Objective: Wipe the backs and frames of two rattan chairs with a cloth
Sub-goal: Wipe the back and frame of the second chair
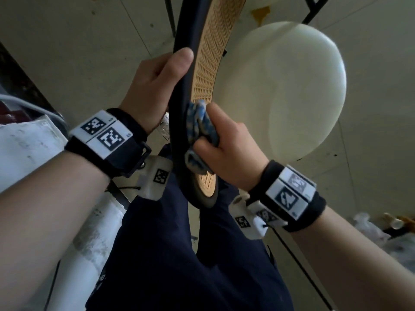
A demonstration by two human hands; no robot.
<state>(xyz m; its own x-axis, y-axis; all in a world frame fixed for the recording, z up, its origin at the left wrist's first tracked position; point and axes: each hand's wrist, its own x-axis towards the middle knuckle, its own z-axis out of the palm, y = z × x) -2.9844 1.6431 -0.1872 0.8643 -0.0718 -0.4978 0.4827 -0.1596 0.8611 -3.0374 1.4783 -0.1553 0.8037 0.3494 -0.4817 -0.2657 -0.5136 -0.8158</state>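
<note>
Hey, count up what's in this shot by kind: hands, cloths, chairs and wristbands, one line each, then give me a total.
Hands: 2, left hand gripping the chair frame, right hand holding the cloth
Cloths: 1, blue cloth against the frame
Chairs: 1, only one chair clearly in view
Wristbands: 2, left wristband, right wristband
Total: 6

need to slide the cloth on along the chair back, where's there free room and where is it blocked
Free: the dark frame and rattan panel above the left hand, and the short stretch between that hand and the cloth. Crowded: below, where the right hand grips the cloth against the frame.
</note>
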